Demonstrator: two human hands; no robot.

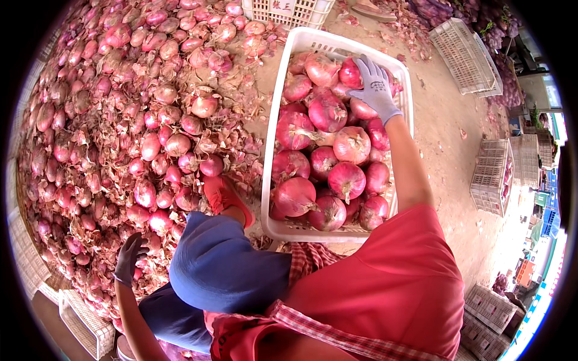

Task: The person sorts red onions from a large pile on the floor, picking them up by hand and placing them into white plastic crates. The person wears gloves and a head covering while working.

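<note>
My right hand (375,88), in a pale grey glove with printed writing, reaches into the far end of a white plastic crate (269,135). Its fingers and thumb close around the right side of a red onion (350,73). Several large red onions fill the crate beneath it, among them a paler one (352,144) near the middle. At the lower left, my gloved left hand (129,259) hangs at the edge of a broad onion pile (149,149), fingers apart, with no onion visible in it. The palm side of that hand is partly hidden.
My red shoe (226,198) rests against the pile beside the crate. Another white crate (289,11) bearing writing stands beyond. Slatted crates (467,56) and a filled crate (492,176) stand to the right. A white crate (86,322) lies at lower left. Loose skins litter the floor (445,131).
</note>
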